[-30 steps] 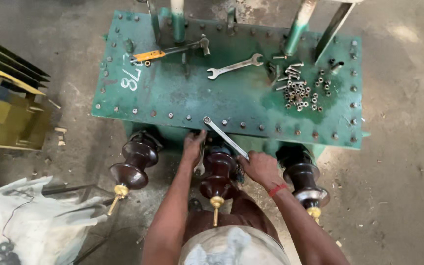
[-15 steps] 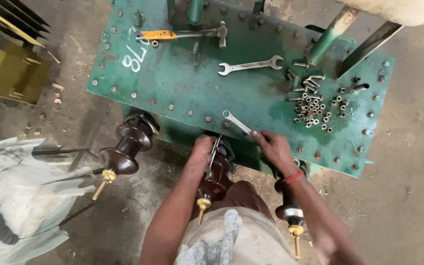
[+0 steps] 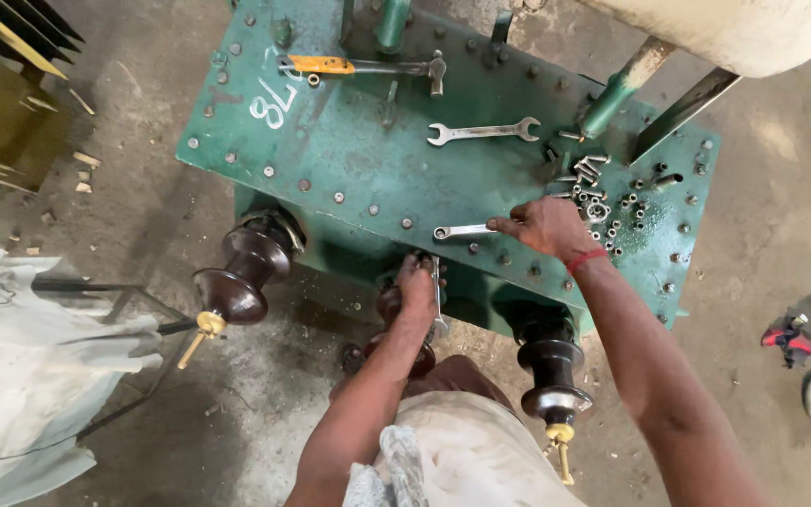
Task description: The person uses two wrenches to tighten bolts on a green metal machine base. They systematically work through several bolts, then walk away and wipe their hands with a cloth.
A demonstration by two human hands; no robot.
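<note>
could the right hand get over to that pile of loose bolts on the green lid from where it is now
Probably yes. The right hand rests on the green lid holding a spanner, and the loose bolts lie just beside it with nothing between; it would likely need to put the spanner down first.

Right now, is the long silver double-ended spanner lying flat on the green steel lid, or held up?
Lying flat: the silver double-ended spanner rests alone on the green steel lid, no hand touching.

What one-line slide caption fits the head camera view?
Left hand grips a spanner at the middle brown insulator; right hand holds another spanner on the green bolted cover.
</note>
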